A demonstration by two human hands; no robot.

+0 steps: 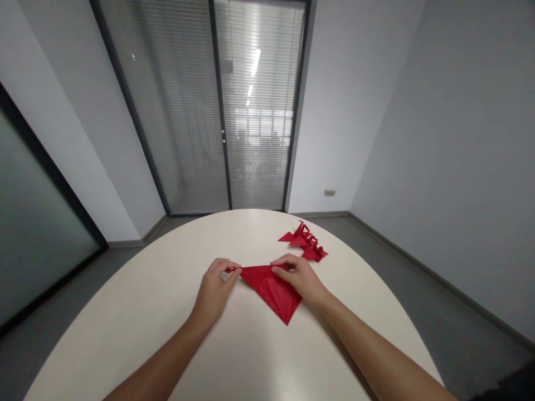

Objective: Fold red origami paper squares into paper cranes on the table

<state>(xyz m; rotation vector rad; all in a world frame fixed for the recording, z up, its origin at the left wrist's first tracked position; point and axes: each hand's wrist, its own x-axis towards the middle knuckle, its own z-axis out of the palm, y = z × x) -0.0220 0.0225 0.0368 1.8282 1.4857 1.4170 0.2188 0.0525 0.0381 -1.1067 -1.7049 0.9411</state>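
A sheet of red folded paper (278, 295) is held just over the white table, creased, with one pointed corner toward me. My left hand (219, 281) pinches its left corner between thumb and fingers. At its upper edge, my right hand (298, 275) grips the paper, thumb on the near face and fingers behind. Part of the paper's right side is hidden by that hand. Just beyond my right hand sit several red origami cranes (307, 242), bunched in a slanting row.
The round white table (200, 345) fills the lower view, its curved edge dropping to a grey floor (401, 262). Past it stand a glass door with blinds (259, 111) and pale walls (460, 139). A dark object (514, 384) shows at the bottom right corner.
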